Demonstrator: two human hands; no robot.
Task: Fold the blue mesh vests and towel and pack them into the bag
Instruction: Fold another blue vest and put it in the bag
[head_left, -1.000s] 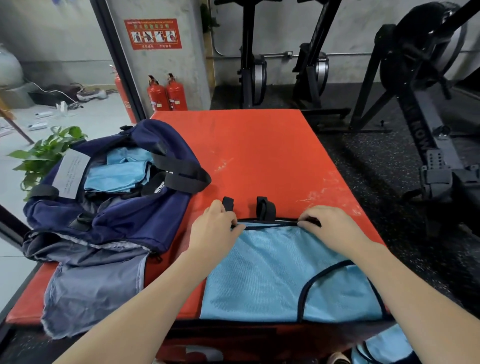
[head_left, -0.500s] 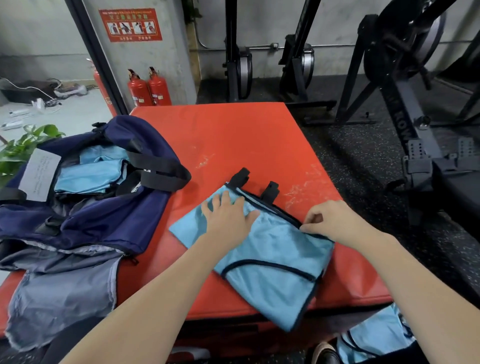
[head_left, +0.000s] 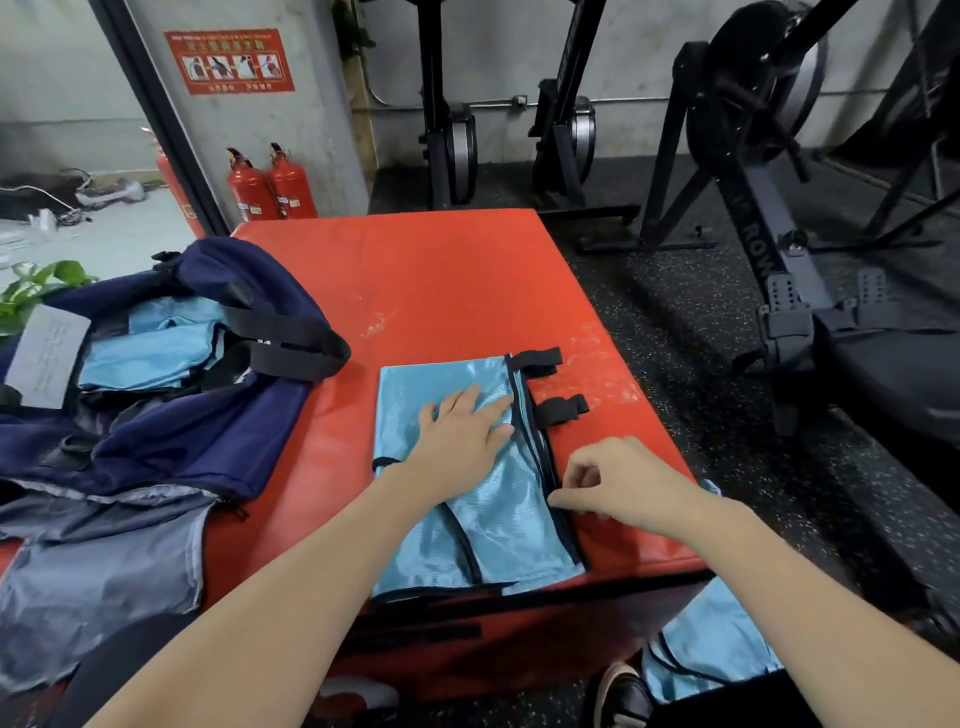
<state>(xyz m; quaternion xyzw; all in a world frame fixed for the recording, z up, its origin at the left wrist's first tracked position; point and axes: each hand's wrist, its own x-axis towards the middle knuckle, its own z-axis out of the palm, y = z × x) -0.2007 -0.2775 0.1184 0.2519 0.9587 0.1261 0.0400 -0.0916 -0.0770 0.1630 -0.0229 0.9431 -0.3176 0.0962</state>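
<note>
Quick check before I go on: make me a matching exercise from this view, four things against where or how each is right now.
Things:
1. left hand
2. right hand
3. navy bag
4. red fire extinguishers

States:
A. standing on the floor by the wall
B. open, with blue fabric inside
C. pinching the black trim of the vest
D. pressed flat on the vest

Pairs: 1-D, 2-C, 3-B, 4-A

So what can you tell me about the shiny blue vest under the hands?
The blue vest is light blue, shiny mesh-like cloth with dark trim along its edges. It lies folded flat on the red mat, near the front edge. Two black straps stick out at its right side. The left hand presses flat on it, and the right hand pinches its right edge.
</note>
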